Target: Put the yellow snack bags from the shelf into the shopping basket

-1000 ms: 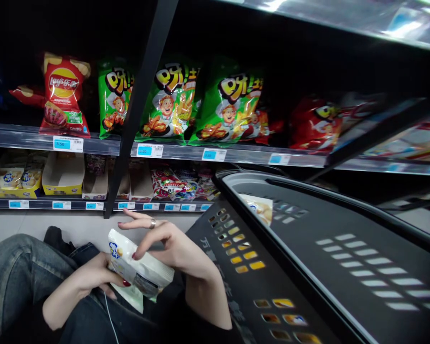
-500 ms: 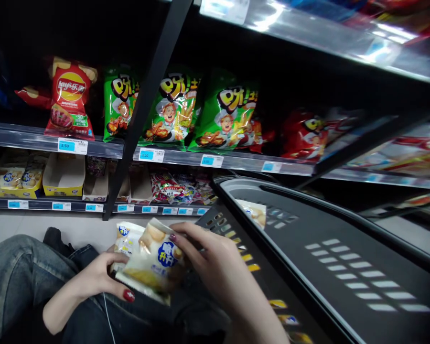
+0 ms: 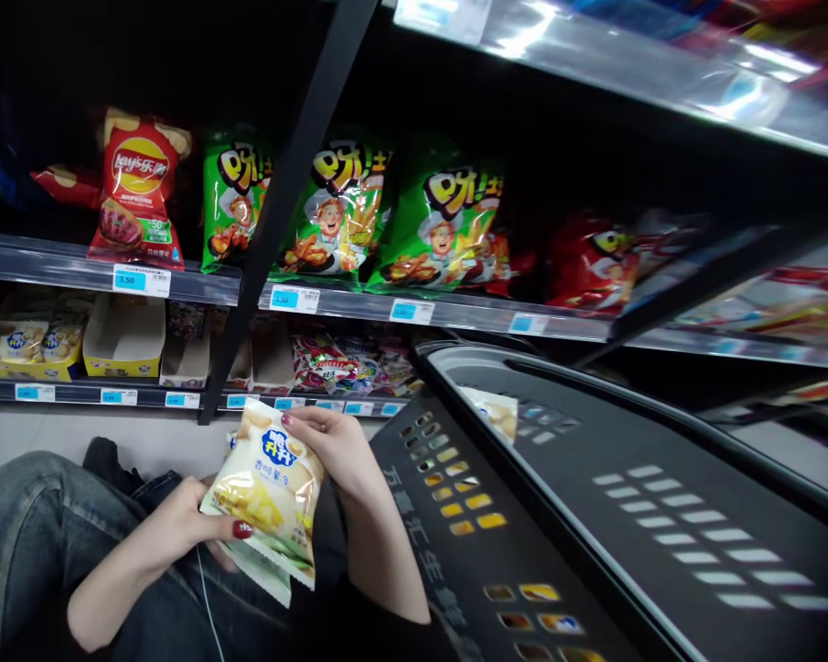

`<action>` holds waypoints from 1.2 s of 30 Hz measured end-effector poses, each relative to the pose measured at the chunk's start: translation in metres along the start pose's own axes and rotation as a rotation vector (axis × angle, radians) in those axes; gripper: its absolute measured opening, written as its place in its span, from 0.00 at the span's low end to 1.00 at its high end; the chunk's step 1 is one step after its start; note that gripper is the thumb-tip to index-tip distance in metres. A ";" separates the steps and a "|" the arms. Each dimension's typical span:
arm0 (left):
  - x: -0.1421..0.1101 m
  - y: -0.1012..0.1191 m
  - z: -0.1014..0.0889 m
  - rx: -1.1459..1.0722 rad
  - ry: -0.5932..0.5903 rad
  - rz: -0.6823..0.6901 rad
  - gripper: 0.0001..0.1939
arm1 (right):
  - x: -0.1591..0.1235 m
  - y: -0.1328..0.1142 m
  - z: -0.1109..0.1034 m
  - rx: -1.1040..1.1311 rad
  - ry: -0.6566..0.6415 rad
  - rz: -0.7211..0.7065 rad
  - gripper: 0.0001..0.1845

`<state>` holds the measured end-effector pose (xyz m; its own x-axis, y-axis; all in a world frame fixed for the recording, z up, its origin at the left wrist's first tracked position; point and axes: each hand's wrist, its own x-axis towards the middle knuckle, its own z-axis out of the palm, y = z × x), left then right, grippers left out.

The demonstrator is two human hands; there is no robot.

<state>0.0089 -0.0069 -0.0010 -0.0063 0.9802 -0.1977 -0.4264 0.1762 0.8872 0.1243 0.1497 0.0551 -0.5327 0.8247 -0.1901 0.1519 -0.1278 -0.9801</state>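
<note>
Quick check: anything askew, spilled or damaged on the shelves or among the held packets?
One oddity: at far left, a red packet appears toppled, lying low beside the Lay's bag, which stands upright like the green bags. No spill is visible; the front cream packet being held shows no tear.

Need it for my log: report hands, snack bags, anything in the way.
Left hand, right hand: both gripping the front bag. Rear bag: behind it, mostly hidden. Gray basket: at the right; nothing seen blocking the hands.
</note>
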 end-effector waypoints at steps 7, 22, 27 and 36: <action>-0.002 0.005 0.004 -0.045 0.128 -0.060 0.20 | 0.010 0.012 0.003 0.054 -0.007 0.031 0.19; 0.009 -0.007 -0.012 0.040 0.208 -0.099 0.19 | -0.021 -0.018 0.012 -0.058 -0.024 -0.195 0.08; 0.009 -0.008 -0.013 0.046 0.174 -0.092 0.19 | -0.022 -0.018 0.008 -0.153 -0.025 -0.225 0.10; 0.017 -0.019 -0.017 0.294 0.251 -0.007 0.16 | -0.063 -0.039 -0.024 -1.104 -0.084 -0.561 0.09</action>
<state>0.0021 0.0051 -0.0286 -0.2407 0.9330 -0.2675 -0.1496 0.2367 0.9600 0.1718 0.1154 0.1069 -0.7960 0.5723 0.1970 0.4835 0.7971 -0.3619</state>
